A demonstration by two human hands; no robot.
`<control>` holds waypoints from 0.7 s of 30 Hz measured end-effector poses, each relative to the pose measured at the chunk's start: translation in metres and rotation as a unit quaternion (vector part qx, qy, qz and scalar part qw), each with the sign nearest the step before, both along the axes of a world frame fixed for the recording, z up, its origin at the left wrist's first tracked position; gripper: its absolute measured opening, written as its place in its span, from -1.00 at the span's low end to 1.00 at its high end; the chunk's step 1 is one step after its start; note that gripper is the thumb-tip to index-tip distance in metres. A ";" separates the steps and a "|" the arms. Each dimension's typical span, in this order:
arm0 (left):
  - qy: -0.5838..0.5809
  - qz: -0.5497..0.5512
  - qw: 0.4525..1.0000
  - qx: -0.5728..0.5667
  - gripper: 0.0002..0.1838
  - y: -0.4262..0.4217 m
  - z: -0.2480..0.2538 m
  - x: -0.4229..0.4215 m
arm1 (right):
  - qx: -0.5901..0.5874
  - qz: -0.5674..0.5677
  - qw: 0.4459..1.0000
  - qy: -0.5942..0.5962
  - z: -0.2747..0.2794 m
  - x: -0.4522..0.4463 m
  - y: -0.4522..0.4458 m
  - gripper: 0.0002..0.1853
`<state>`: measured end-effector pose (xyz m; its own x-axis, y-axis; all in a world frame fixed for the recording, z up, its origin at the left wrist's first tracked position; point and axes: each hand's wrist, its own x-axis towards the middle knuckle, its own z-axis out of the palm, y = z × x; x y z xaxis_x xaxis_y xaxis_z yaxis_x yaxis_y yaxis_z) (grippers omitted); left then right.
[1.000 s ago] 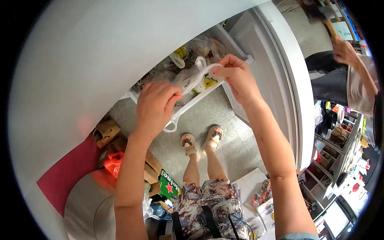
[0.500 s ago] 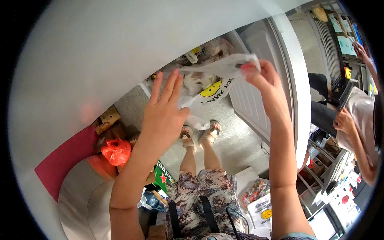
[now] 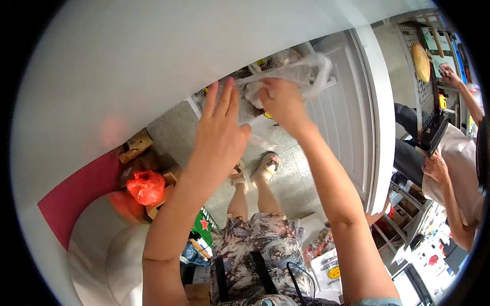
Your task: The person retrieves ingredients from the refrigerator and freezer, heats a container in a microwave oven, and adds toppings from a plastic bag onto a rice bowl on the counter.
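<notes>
A thin white plastic bag (image 3: 317, 71) with a yellow printed face hangs in front of an open freezer drawer. My left hand (image 3: 219, 127) is at its left edge, several fingers stretched upward; thumb and hidden index finger seem to pinch the plastic. My right hand (image 3: 287, 104) is at the bag's mouth with its fingers curled toward a pale wrapped bundle (image 3: 252, 96). What those fingers hold is hidden. Behind the bag, the drawer holds more wrapped packages (image 3: 283, 57).
An open white door (image 3: 375, 127) stands on the right, and a white panel (image 3: 127, 66) spans the top left. A red plastic bag (image 3: 147, 187) rests on boxes at left. A co-worker (image 3: 457, 158) at far right holds a tool beside a wire rack (image 3: 414, 56).
My right hand has left the bag's right edge and moved left and inward to its mouth. The bag has sagged and its print is mostly covered. My left hand has shifted slightly right.
</notes>
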<state>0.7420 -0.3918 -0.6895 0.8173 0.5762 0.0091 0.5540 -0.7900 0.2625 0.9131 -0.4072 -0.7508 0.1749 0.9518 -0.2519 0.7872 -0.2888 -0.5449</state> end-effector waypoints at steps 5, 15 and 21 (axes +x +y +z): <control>0.031 -0.028 0.999 -0.003 -0.82 -0.002 0.013 0.004 | 0.008 -0.345 0.748 0.566 0.019 0.047 -0.023 -0.66; -0.005 -0.023 1.000 -0.007 -0.83 -0.009 0.012 0.007 | -0.032 -0.330 0.428 0.841 0.010 0.058 -0.037 -0.46; 0.023 -0.024 0.999 -0.004 -0.84 -0.012 0.016 0.008 | -0.008 -0.390 0.422 0.818 0.005 0.054 -0.042 -0.52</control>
<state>0.7504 -0.4036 -0.6736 0.8432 0.5365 -0.0333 0.5275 -0.8138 0.2439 0.9669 -0.4492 -0.7454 0.0126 0.7616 -0.6479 -0.9777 -0.1265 -0.1678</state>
